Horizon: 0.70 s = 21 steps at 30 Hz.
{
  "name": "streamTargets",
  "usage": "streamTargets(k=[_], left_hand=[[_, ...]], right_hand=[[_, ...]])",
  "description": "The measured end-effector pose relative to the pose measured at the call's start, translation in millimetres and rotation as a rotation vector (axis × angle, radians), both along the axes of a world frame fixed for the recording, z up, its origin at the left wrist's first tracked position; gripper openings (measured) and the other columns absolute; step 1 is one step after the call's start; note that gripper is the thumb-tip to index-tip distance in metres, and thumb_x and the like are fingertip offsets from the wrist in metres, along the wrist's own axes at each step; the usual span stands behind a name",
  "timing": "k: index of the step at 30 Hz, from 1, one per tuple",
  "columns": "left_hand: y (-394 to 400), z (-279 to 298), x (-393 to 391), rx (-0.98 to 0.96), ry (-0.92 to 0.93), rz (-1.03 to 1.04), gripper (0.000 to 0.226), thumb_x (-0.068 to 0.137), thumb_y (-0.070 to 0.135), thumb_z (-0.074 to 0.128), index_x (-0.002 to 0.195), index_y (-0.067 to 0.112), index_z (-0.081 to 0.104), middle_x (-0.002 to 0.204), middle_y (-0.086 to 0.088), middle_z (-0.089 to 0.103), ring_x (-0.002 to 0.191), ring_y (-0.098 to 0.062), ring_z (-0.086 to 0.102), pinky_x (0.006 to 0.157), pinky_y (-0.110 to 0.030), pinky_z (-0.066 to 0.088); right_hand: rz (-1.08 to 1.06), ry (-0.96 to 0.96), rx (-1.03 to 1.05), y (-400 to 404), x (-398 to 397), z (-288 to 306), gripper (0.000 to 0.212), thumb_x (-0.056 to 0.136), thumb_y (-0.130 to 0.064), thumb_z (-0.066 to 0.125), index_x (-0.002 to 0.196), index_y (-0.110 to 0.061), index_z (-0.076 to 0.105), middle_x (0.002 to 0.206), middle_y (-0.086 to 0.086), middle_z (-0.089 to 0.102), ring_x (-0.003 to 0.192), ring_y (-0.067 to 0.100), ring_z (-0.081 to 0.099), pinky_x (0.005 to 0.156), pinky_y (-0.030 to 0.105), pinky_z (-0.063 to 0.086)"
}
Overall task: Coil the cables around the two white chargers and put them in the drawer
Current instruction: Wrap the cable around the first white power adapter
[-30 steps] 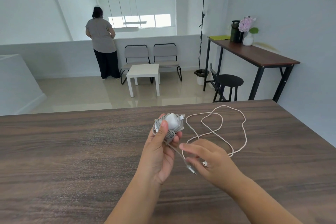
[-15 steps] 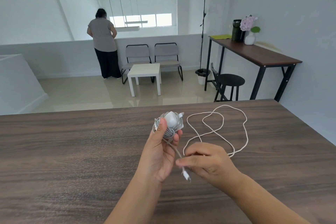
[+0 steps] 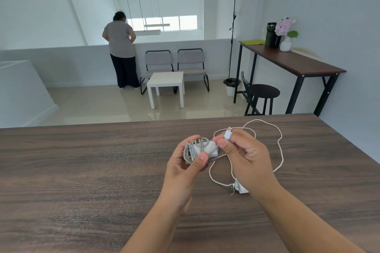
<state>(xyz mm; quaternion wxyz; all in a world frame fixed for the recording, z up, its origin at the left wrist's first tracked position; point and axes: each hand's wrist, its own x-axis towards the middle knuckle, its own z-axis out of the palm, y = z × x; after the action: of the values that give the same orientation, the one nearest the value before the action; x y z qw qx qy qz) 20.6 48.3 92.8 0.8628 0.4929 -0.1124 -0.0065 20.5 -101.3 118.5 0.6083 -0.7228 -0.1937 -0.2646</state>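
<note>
Since half a second ago the right hand [image 3: 244,158] has come up from below the left hand [image 3: 185,167] and now sits beside it, lifting the cable plug [image 3: 227,134] from low near the counter [image 3: 82,170] to just right of the charger [image 3: 202,149]. The left hand turned the charger more sideways. Left fingers [image 3: 202,157] are clamped round the charger, held above the counter; grey cable wraps its left part, white body shows at right. Right fingers [image 3: 223,142] pinch the white plug, metal tip pointing up. Second charger [image 3: 241,189] lies on the counter under the right wrist, mostly hidden, its white cable [image 3: 280,141] loose in loops behind the hands.
</note>
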Motion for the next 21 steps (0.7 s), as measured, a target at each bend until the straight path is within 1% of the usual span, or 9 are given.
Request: streamTargets(k=[2, 5, 8, 10, 13, 15, 18, 19, 21], left_hand=[[1, 1, 0, 0.015, -0.025, 0.01, 0.044, 0.068, 0.026, 0.078, 0.112, 0.025, 0.068, 0.115, -0.01, 0.068, 0.104, -0.027, 0.062, 0.081, -0.028, 0.054], [3, 1, 1, 0.044, -0.06, 0.034, 0.043, 0.069, 0.026, 0.078, 0.111, 0.026, 0.068, 0.114, -0.008, 0.068, 0.105, -0.025, 0.062, 0.082, -0.028, 0.053], [4, 2, 0, 0.139, -0.164, 0.073, 0.046, 0.072, 0.022, 0.077, 0.116, 0.019, 0.063, 0.11, -0.004, 0.069, 0.104, -0.019, 0.064, 0.087, -0.031, 0.052], [5, 2, -1, 0.17, -0.219, 0.103, 0.047, 0.075, 0.019, 0.076, 0.119, 0.013, 0.06, 0.11, -0.005, 0.068, 0.103, -0.02, 0.064, 0.087, -0.031, 0.053], [6, 2, -1, 0.168, -0.254, 0.12, 0.048, 0.077, 0.012, 0.076, 0.121, 0.009, 0.057, 0.113, -0.005, 0.067, 0.104, -0.018, 0.065, 0.084, -0.026, 0.053], [4, 0, -2, 0.197, -0.284, 0.132, 0.047, 0.079, 0.006, 0.074, 0.123, 0.007, 0.055, 0.118, -0.001, 0.066, 0.108, -0.015, 0.064, 0.086, -0.023, 0.051], [2, -2, 0, 0.229, -0.337, 0.163, 0.048, 0.078, 0.011, 0.074, 0.122, 0.012, 0.055, 0.132, -0.004, 0.059, 0.122, -0.02, 0.057, 0.095, -0.025, 0.048], [2, -2, 1, 0.237, -0.35, 0.169, 0.047, 0.077, 0.013, 0.074, 0.121, 0.015, 0.055, 0.135, -0.006, 0.056, 0.126, -0.022, 0.055, 0.097, -0.027, 0.047], [3, -1, 0, 0.253, -0.375, 0.172, 0.046, 0.077, 0.015, 0.075, 0.118, 0.022, 0.056, 0.137, -0.006, 0.054, 0.129, -0.023, 0.052, 0.098, -0.029, 0.046]], right_hand=[[-0.007, 0.052, 0.019, 1, 1, 2, 0.012, 0.09, -0.024, 0.061, 0.091, -0.024, 0.074, 0.088, -0.005, 0.072, 0.088, 0.019, 0.068, 0.081, 0.037, 0.055], [-0.022, 0.125, 0.058, 5, -1, 7, 0.012, 0.089, -0.023, 0.062, 0.088, -0.02, 0.074, 0.084, -0.003, 0.073, 0.086, 0.016, 0.068, 0.082, 0.032, 0.054], [-0.067, 0.182, 0.108, 5, 0, 10, 0.012, 0.087, -0.019, 0.065, 0.082, -0.022, 0.075, 0.082, -0.002, 0.071, 0.082, 0.017, 0.067, 0.081, 0.035, 0.054], [-0.057, 0.246, 0.19, 5, 0, 12, 0.011, 0.085, -0.014, 0.07, 0.08, -0.02, 0.077, 0.083, 0.0, 0.072, 0.082, 0.015, 0.067, 0.082, 0.036, 0.054], [-0.024, 0.326, 0.289, 3, -3, 18, 0.009, 0.078, -0.008, 0.075, 0.082, -0.015, 0.078, 0.085, 0.0, 0.076, 0.085, 0.013, 0.071, 0.085, 0.034, 0.055], [-0.039, 0.327, 0.291, 1, -5, 24, 0.014, 0.075, -0.002, 0.077, 0.084, -0.012, 0.076, 0.081, 0.002, 0.076, 0.078, 0.014, 0.072, 0.079, 0.032, 0.057], [-0.099, 0.301, 0.229, -2, -7, 29, 0.017, 0.073, -0.001, 0.078, 0.08, -0.015, 0.073, 0.071, 0.005, 0.074, 0.066, 0.015, 0.069, 0.07, 0.031, 0.058], [-0.125, 0.301, 0.201, -3, -7, 29, 0.016, 0.073, -0.003, 0.079, 0.08, -0.017, 0.072, 0.071, 0.005, 0.074, 0.066, 0.016, 0.069, 0.07, 0.032, 0.058], [-0.154, 0.312, 0.155, -7, -8, 27, 0.014, 0.075, -0.008, 0.079, 0.083, -0.019, 0.074, 0.074, 0.003, 0.075, 0.073, 0.019, 0.07, 0.074, 0.033, 0.058]])
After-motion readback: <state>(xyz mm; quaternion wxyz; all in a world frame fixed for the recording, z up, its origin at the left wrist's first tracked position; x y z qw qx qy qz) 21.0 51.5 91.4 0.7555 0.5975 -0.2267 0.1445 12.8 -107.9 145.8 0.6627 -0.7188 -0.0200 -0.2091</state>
